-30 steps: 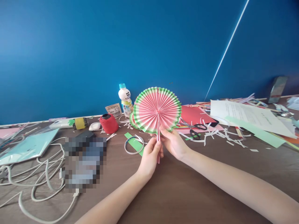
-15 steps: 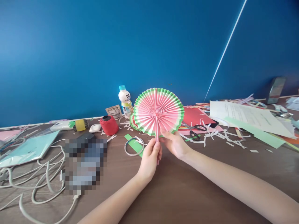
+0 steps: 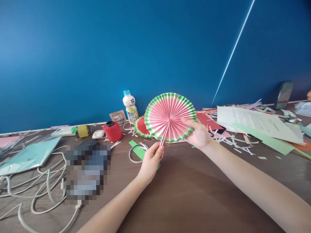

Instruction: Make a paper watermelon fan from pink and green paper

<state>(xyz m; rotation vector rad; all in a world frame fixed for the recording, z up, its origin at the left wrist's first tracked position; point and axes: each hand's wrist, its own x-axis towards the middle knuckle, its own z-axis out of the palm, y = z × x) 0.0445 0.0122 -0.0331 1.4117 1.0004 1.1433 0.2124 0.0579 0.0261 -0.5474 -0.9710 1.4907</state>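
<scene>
Shifted outward since half a second ago, the right hand (image 3: 198, 133) now pinches the lower right edge of the pleated fan (image 3: 167, 111), thumb in front — and the fan leans to the right, leaving more of the red fan (image 3: 141, 126) behind it in view. The left hand (image 3: 151, 161) grips the handle (image 3: 164, 137), fingers curled round its lower part. Spread into a pink disc rimmed with green, the pleated fan is held up above the desk (image 3: 191, 191), with a bottle (image 3: 129, 103) standing beyond it to the left.

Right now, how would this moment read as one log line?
pink-green fan: spread round | left hand: gripping its handle | right hand: at fan's right edge, thumb in front | red-green fan: partly hidden
</scene>
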